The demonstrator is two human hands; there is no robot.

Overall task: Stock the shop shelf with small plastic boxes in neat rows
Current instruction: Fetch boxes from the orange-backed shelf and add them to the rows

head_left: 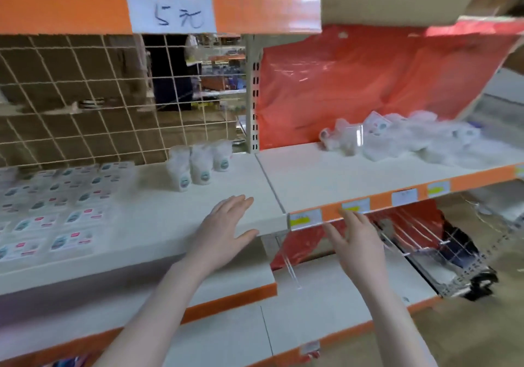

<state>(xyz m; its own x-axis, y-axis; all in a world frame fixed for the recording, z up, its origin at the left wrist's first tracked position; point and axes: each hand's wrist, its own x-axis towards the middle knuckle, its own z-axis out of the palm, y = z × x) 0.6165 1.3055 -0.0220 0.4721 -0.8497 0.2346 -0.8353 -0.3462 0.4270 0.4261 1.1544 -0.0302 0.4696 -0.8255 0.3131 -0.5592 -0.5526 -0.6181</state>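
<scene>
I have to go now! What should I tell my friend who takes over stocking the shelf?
Left hand: open, empty, over the shelf.
Right hand: open, empty, at the shelf's front edge.
Done: flat boxes lie in neat rows at the left; three standing boxes line up further back.
Left: the loose pile of boxes at the right still needs lining up; bare shelf lies between.

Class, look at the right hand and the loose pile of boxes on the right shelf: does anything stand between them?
Nothing visible does. The right hand is at the shelf's front edge, and bare shelf lies between it and the pile of boxes.
</scene>
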